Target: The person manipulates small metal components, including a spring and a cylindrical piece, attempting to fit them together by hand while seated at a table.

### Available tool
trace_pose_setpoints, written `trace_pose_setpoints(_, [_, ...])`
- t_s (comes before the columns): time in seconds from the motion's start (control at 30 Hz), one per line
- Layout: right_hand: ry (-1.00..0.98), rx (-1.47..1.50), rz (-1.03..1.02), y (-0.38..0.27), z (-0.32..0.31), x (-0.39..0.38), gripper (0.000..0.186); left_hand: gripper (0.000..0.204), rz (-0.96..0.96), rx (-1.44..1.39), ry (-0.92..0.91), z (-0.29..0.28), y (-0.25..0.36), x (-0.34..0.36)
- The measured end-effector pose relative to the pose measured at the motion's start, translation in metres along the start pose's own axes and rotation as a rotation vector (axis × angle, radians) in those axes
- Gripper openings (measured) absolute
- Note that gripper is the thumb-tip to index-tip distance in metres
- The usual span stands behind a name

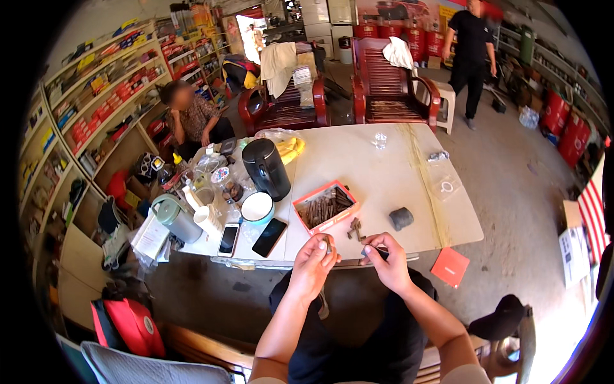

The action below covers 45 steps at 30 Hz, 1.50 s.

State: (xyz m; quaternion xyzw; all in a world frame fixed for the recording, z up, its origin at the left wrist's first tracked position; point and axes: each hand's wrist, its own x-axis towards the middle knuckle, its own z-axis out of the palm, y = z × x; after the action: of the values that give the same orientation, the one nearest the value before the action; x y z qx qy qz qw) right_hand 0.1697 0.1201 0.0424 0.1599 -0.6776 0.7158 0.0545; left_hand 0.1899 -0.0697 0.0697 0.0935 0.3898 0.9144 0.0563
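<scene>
Over the table's near edge, my left hand (312, 267) pinches a small brownish metal piece (327, 242) between thumb and fingers. My right hand (389, 261) is just to its right, closed on a small dark piece (377, 252) that its fingers partly cover. The hands are apart. Beyond them stands an open red-and-white cardboard box (334, 221) of slim, brown, rusty-looking metal pieces (325, 207). A few similar loose pieces (355, 230) lie between the box and my right hand. Farther right rests a dark grey lump (401, 219), perhaps a folded cloth.
Left of the box are a black phone (269, 237), a white phone (228, 239), a bowl (257, 208), a black kettle (266, 169) and a grey-green jug (176, 217). A red booklet (450, 267) lies past the near right edge. One person sits far left; another stands far right.
</scene>
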Motion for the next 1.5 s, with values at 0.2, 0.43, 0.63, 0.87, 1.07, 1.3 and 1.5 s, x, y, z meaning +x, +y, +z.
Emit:
trace_pose_setpoints(0.2, [-0.021,0.191,0.024,-0.010,-0.011,0.036,0.011,0.023,0.099,-0.008,-0.045,0.010,-0.003,0.050])
trace_pose_setpoints(0.43, [0.039,0.293,0.069,-0.007,-0.020,0.092,0.013,0.022,0.098,-0.123,-0.132,-0.006,-0.016,0.122])
trace_pose_setpoints(0.63, [0.065,0.237,0.080,0.016,-0.024,0.124,0.015,0.028,-0.021,-0.428,-0.225,-0.036,-0.055,0.155])
trace_pose_setpoints(0.87, [-0.019,0.287,0.107,0.032,-0.038,0.133,0.011,0.030,-0.091,-0.447,-0.200,-0.042,-0.068,0.162])
trace_pose_setpoints(1.07, [-0.203,0.320,0.212,0.027,-0.040,0.136,0.014,0.032,-0.147,-0.413,-0.204,-0.037,-0.068,0.161])
trace_pose_setpoints(1.3, [-0.208,0.291,0.220,0.035,-0.044,0.138,0.023,0.030,-0.122,-0.325,-0.066,-0.035,-0.075,0.160])
trace_pose_setpoints(1.5, [-0.227,0.184,0.335,0.032,-0.049,0.139,0.018,0.026,-0.196,-0.259,-0.042,-0.018,-0.065,0.159])
